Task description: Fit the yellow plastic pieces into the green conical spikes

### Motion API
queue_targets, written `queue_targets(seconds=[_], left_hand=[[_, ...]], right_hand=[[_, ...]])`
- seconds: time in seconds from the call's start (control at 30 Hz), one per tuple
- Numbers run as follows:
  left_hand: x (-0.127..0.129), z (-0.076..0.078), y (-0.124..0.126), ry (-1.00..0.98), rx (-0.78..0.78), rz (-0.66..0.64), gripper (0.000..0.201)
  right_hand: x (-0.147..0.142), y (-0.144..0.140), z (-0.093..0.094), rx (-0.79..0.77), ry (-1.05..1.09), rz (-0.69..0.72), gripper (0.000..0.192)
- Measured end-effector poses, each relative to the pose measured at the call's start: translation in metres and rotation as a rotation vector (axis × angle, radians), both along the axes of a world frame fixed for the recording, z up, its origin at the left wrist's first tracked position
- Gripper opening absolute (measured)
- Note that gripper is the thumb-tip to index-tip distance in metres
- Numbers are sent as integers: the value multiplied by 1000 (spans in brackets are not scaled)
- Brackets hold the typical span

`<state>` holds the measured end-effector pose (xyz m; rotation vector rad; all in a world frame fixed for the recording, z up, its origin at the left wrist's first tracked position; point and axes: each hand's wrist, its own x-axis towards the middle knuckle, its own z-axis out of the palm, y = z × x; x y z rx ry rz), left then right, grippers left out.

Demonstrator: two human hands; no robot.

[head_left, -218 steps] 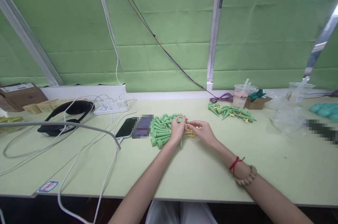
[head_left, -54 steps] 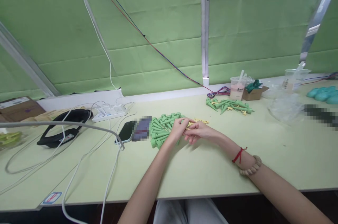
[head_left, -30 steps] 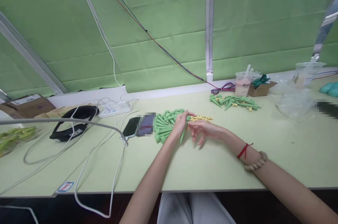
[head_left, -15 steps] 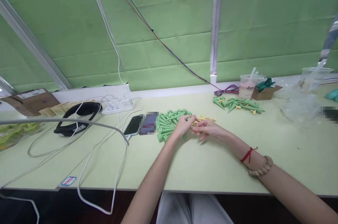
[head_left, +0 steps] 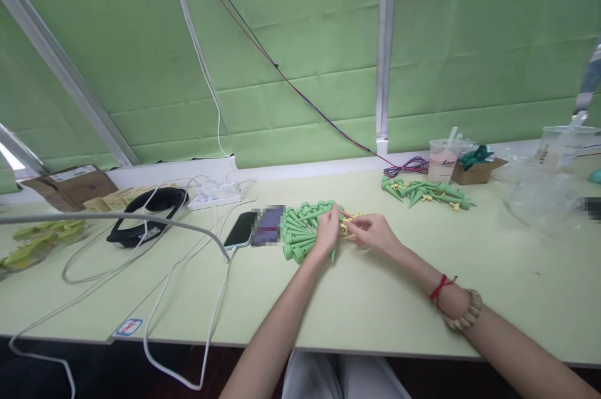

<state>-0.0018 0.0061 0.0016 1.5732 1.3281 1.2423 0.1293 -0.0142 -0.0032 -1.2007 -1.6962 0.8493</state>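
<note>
head view: left hand (head_left: 327, 231) curled around one green spike (head_left: 333, 251), tip pointing down toward the table (head_left: 366, 305), wide end up near the fingers so the opening faces the other hand. right hand (head_left: 374, 232) just beside it, thumb and forefinger pinched on a small yellow piece (head_left: 346, 227), held right at the spike's upper end; too small to tell whether touching or seated. loose yellow pieces (head_left: 353, 217) scattered just behind both hands, within easy fingertip reach. pile of green spikes (head_left: 300, 231) fanned out immediately left of the left hand, wide ends toward the near side, handy for a quick grab. second heap of spikes with yellow bits (head_left: 429, 193) set well apart to the right, near a plastic cup (head_left: 442, 160) and a cardboard box (head_left: 477, 170). phone (head_left: 241, 230) and white cables (head_left: 188, 274) further left, out of the way of the hands.
</note>
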Motion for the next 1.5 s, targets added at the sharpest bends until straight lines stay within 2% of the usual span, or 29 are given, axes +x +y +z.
queue_targets(seconds=[0.1,0.17,0.27,0.4,0.5,0.6,0.7,0.77,0.83,0.9,1.03,1.1,1.17,1.27,1.33,1.43,1.5], left_hand=[[0,2,-2,-11,-33,-50,54],[1,5,-4,-23,33,-98,53],[1,9,-6,-18,135,-139,55],[-1,13,-6,28,170,-171,56],[-2,14,-6,54,187,-193,57],[-1,12,-6,65,186,-198,55],[1,9,-3,43,179,-153,54],[2,7,-1,-8,161,-122,56],[2,6,1,-51,140,-111,58],[0,5,1,-73,104,-107,58],[-3,5,-1,-95,5,-126,60],[-2,6,-3,-86,0,-141,61],[-2,8,-4,-61,48,-156,62],[-2,10,-5,-8,113,-184,62],[-3,8,-4,23,87,-218,61],[-5,6,-2,58,58,-265,59],[-5,4,-1,96,90,-243,56]], right_hand=[[3,3,3,-445,260,113,38],[5,4,4,-608,398,233,33],[7,2,4,-704,546,368,23],[8,-3,6,-779,639,416,24],[6,-7,10,-735,624,443,19],[1,-7,10,-595,486,324,12],[-5,-3,4,-362,348,157,13],[-8,1,0,-158,291,96,14],[-9,2,-2,-48,256,73,17],[-8,2,-1,-147,272,111,22],[-2,0,3,-582,444,318,33],[2,0,5,-700,521,411,35],[5,0,6,-771,583,482,28],[8,-1,8,-797,646,494,13],[7,-3,11,-754,622,451,8],[4,-7,15,-682,525,348,7],[1,-7,15,-640,486,248,7]])
